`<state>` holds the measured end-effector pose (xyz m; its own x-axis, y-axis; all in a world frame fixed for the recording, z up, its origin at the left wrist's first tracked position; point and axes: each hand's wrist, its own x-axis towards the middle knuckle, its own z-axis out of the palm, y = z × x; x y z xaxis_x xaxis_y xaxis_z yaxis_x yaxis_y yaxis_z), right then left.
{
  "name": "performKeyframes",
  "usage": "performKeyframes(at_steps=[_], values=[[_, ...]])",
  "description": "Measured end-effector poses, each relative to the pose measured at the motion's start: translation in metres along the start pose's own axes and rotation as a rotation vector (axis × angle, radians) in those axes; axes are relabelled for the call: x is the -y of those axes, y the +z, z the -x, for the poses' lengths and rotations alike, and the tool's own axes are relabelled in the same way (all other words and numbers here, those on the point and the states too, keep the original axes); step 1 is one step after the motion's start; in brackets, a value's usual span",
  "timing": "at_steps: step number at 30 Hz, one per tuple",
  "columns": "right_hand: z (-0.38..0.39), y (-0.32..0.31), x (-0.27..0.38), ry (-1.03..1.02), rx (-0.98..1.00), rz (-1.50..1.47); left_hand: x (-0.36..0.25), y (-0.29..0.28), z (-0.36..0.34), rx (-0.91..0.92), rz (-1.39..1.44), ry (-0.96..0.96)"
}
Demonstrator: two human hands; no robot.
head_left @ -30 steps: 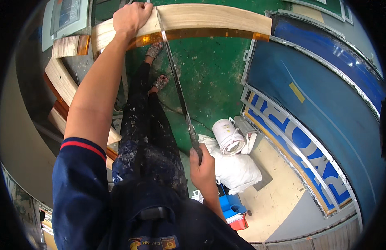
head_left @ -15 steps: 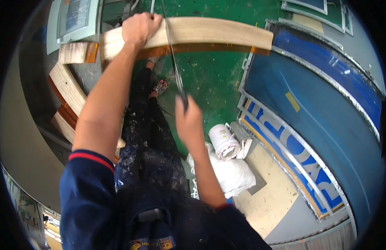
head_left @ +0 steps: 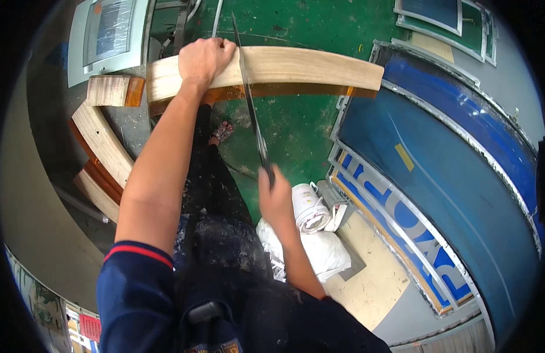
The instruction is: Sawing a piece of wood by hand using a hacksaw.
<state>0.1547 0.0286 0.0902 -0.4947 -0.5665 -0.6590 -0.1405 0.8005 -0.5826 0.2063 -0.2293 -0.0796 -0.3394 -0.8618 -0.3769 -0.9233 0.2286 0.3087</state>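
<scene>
A long pale wooden board lies crosswise in front of me, its left end resting on a grey work surface. Its right part juts out over the floor, and the side toward me is brown. My left hand presses on the board near that left end, fingers curled over the far edge. Just right of those fingers, a handsaw crosses the board, its dark blade pointing away from me. My right hand is closed round the near end of the saw; the grip is mostly hidden.
A short wood offcut and curved wooden pieces sit at left. Framed blue screens lean along the right. A white bucket and a white sack are on the floor near my legs. Behind the offcut is a pale framed panel.
My right hand has drawn the saw back toward me. My left hand keeps its hold on the board, and the whole view has shifted slightly.
</scene>
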Motion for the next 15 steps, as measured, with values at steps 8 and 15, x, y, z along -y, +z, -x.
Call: performKeyframes(at_steps=[8, 15], values=[[-0.123, 0.019, 0.030, -0.094, -0.073, 0.084, -0.032, -0.005, -0.004, 0.047, 0.070, 0.037], [0.013, 0.001, -0.006, 0.086, -0.008, -0.021, -0.007, -0.004, 0.000, 0.044, 0.021, -0.018]])
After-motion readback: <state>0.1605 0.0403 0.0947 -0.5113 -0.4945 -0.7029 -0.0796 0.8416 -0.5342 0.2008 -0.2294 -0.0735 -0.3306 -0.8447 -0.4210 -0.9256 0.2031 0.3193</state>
